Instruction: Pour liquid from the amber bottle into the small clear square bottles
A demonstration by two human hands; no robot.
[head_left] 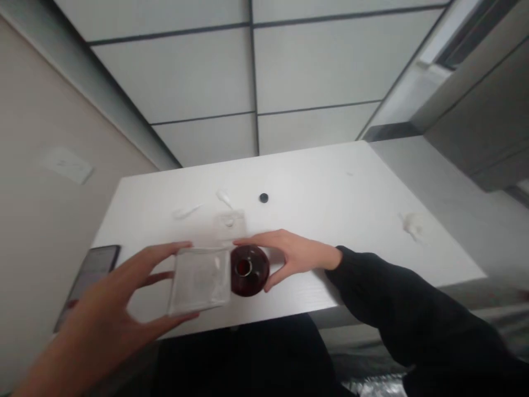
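A clear square container [200, 281] is held up between the thumb and fingers of my left hand [119, 303], near the table's front edge. Just right of it stands a round, dark red glass bottle [250, 270] with an open neck. My right hand [295, 252] has its thumb and fingers around the bottle's right side. Behind the bottle lies a clear square piece [230, 225] with a round mark on it. A small black cap [263, 197] rests farther back on the white table [322, 193].
Two white plastic utensils [188, 211] [225, 197] lie at the back left. A phone [93, 270] is at the table's left edge. A small crumpled whitish item [413, 226] sits on the right side. Pale panels [306, 71] stand behind the table.
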